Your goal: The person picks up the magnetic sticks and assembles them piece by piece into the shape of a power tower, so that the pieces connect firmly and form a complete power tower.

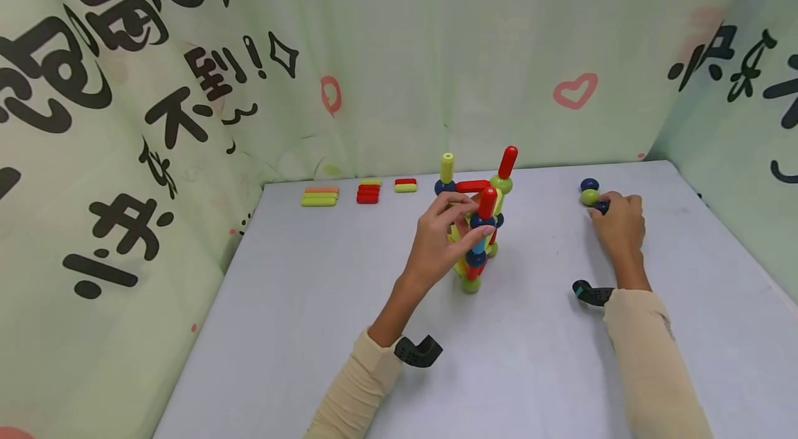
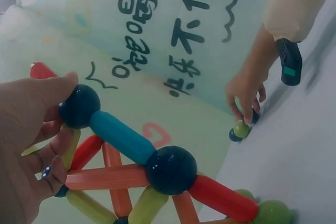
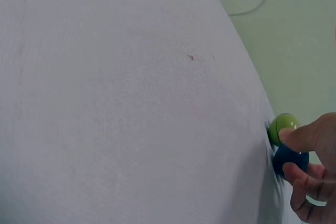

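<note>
A tower of coloured rods and balls [image 1: 477, 257] stands near the middle of the table. My left hand [image 1: 436, 238] grips it near the top, thumb and fingers around a dark blue ball [image 2: 80, 106] with a red rod [image 1: 488, 203] rising above it. From that ball a light blue rod [image 2: 122, 138] runs to another dark blue ball [image 2: 171, 170]. At the far right, my right hand [image 1: 625, 226] pinches a dark blue ball [image 3: 290, 162] between thumb and fingers. Beside it on the table are a green ball [image 1: 589, 197] and another dark blue ball [image 1: 589, 184].
Along the back left lie loose rods in small groups: orange and yellow-green rods [image 1: 319, 201], mostly red rods [image 1: 368, 194], and a red and yellow-green pair [image 1: 406, 185]. A printed curtain [image 1: 436, 65] hangs behind the white table [image 1: 299, 328] and along its sides.
</note>
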A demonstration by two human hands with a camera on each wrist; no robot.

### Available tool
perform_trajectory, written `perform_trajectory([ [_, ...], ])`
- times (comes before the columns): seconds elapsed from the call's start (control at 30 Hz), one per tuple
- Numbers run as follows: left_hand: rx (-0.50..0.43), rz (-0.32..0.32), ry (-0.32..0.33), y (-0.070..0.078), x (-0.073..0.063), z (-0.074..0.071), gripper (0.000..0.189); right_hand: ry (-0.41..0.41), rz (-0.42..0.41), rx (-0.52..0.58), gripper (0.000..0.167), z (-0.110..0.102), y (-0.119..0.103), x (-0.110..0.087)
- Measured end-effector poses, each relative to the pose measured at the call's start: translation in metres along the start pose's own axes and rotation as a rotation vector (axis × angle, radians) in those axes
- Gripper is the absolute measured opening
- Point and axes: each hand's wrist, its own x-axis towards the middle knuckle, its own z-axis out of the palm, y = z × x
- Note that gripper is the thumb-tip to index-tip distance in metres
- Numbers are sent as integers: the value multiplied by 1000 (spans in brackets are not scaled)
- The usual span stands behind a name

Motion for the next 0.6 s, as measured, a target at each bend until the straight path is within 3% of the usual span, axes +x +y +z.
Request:
perform_trajectory([
  [0.2, 6, 13, 14, 0, 0, 1, 37, -42, -2, -14, 44, -3, -3, -6],
  [0.37, 12, -3, 3, 1, -4, 2, 37, 70, -29, 51, 47, -10, -25, -21],
  [0.47, 25, 0, -4, 1, -4, 2, 37, 165, -130, 183, 46, -22, -50, -27],
  [0.6, 41, 6, -10, 1, -4, 1, 37, 157, -285, 508, 43, -41, -90, -30],
])
